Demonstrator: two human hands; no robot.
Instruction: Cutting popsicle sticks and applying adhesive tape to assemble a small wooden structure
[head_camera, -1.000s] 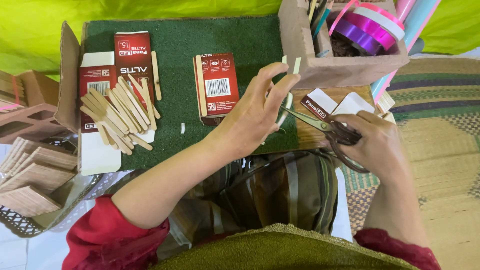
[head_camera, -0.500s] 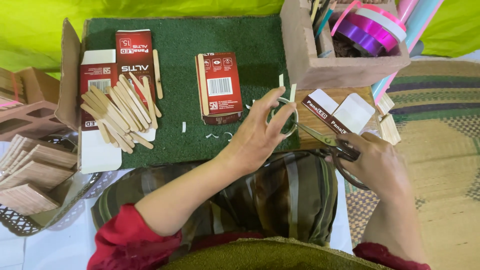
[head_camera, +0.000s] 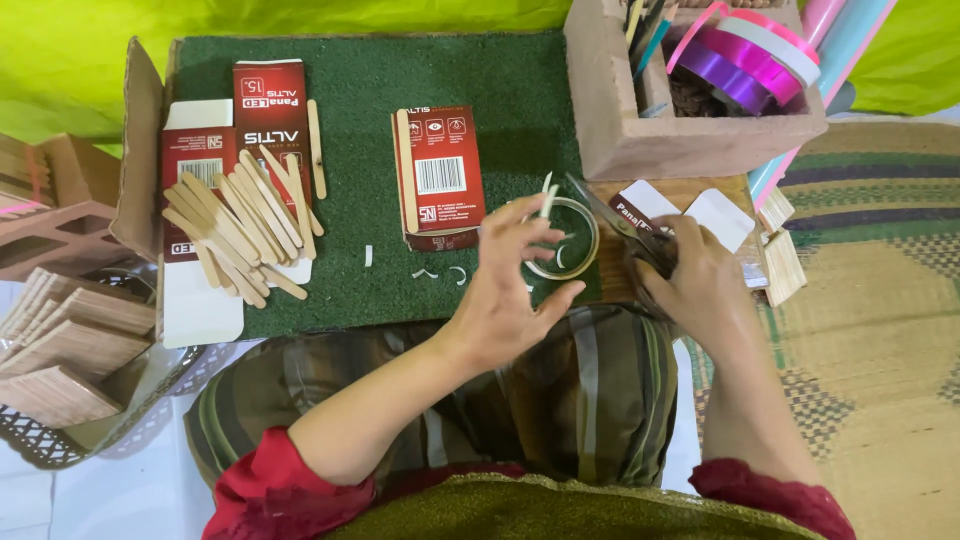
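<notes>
The left hand (head_camera: 515, 290) is raised over the near edge of the green mat (head_camera: 370, 150), its fingers spread and curled about a roll of tape (head_camera: 563, 238), which it grips by the rim; a thin pale strip (head_camera: 546, 197) stands up from the fingertips just above the roll. The right hand (head_camera: 695, 280) sits just beside it, closed around the handles of a pair of scissors (head_camera: 615, 218), whose blades point up and away toward the roll and lie close to its far rim; whether the blades touch the tape cannot be told. The two hands are near each other but apart. Just beyond the left hand a small red carton (head_camera: 440, 175) lies flat on the mat, with a wooden stick along its left edge. A few small white scraps (head_camera: 425, 272) lie on the mat to the left of that hand. Well to the left, a heap of flat wooden sticks (head_camera: 245, 225) rests on an opened-out red and white carton (head_camera: 210, 300). Beyond the right hand stands a box (head_camera: 690, 145) holding pens and rolls of pink and purple ribbon (head_camera: 745, 60). Just past the right hand lie white cards (head_camera: 720, 215), and to its right small stacks of short wooden pieces (head_camera: 783, 262).
</notes>
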